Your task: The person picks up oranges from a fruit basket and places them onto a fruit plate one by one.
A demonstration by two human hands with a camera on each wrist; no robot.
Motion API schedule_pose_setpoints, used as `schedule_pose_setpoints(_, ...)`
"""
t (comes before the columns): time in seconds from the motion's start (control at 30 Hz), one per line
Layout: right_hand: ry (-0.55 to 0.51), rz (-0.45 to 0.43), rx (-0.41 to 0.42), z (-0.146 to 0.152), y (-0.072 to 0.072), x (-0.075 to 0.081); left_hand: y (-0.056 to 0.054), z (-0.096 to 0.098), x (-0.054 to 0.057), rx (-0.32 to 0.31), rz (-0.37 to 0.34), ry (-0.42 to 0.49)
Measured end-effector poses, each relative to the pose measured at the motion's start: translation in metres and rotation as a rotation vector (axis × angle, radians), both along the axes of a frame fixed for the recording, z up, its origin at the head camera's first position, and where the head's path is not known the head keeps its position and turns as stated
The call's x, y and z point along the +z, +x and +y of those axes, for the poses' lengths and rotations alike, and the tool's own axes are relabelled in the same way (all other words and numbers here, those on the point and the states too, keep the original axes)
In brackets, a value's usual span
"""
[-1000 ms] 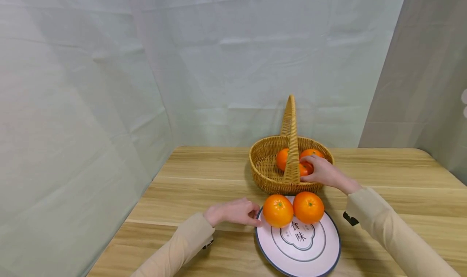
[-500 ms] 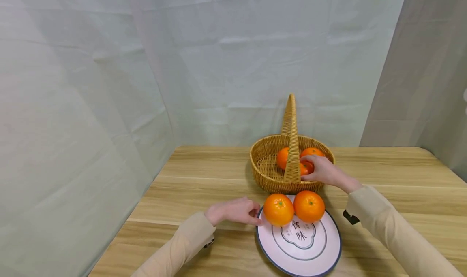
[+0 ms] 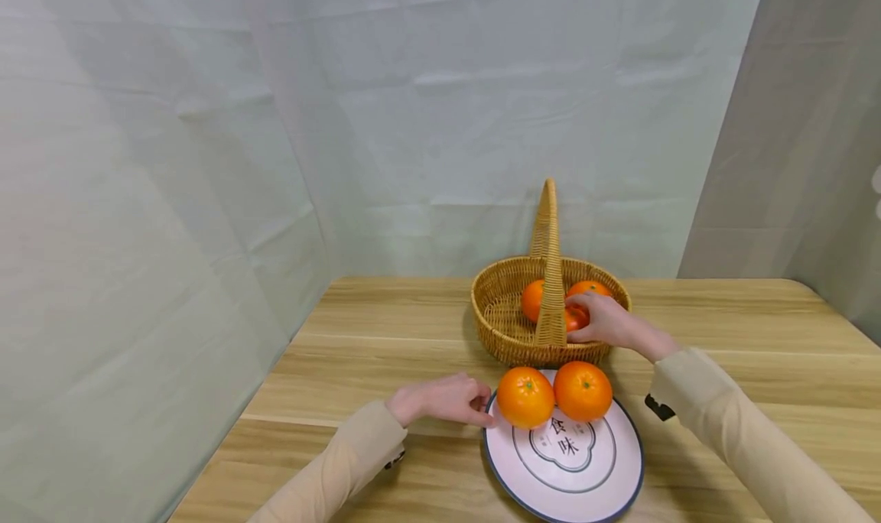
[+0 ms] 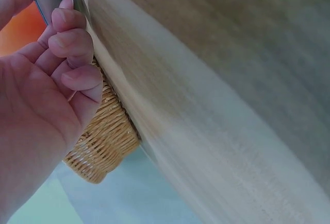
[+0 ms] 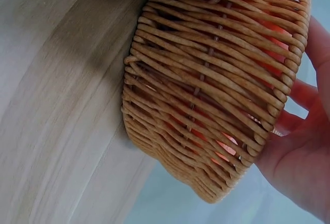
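My right hand [image 3: 600, 320] reaches over the near right rim of the wicker basket [image 3: 512, 347]. Its fingers and thumb curve round an orange [image 3: 577, 319] lying inside; basketwork hides much of this grip in the right wrist view. Another orange [image 3: 532, 301] sits behind the basket's handle, and one more orange [image 3: 588, 287] lies at the back right. My left hand [image 3: 446, 399] pinches the left rim of the white plate [image 3: 578, 496], its thumb above and index finger at the edge's underside. On the plate's far side are two oranges, a left orange [image 3: 525, 397] and a right orange [image 3: 583, 391].
The basket's tall arched handle [image 3: 548, 225] rises just left of my right hand. Under everything is a wood-grain table [image 3: 385, 316]. Pale cloth [image 3: 440, 125] hangs behind the table and along its left side.
Both hands stay almost where they were. The right hand keeps its hold on the orange in the basket, and the left stays at the plate's rim.
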State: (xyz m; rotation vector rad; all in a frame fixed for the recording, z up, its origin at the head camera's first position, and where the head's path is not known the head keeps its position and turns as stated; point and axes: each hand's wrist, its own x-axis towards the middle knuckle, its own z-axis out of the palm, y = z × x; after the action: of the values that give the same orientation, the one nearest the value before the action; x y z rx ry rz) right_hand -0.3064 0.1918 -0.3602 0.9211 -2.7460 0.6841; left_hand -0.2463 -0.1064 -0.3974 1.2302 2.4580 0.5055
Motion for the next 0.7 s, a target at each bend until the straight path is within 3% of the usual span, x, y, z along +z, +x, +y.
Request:
schedule_pose_setpoints(0.23, 0.0, -0.047, -0.003, -0.0018, -0.0022, 0.0001, -0.001, -0.0006, -0.0011, -0.006, 0.01, 0.005)
schedule_pose_setpoints(0.7, -0.009, -0.032, 0.013, 0.001, -0.0022, -0.0002, -0.0012, 0.0018, -0.0009, -0.01, 0.003, -0.002)
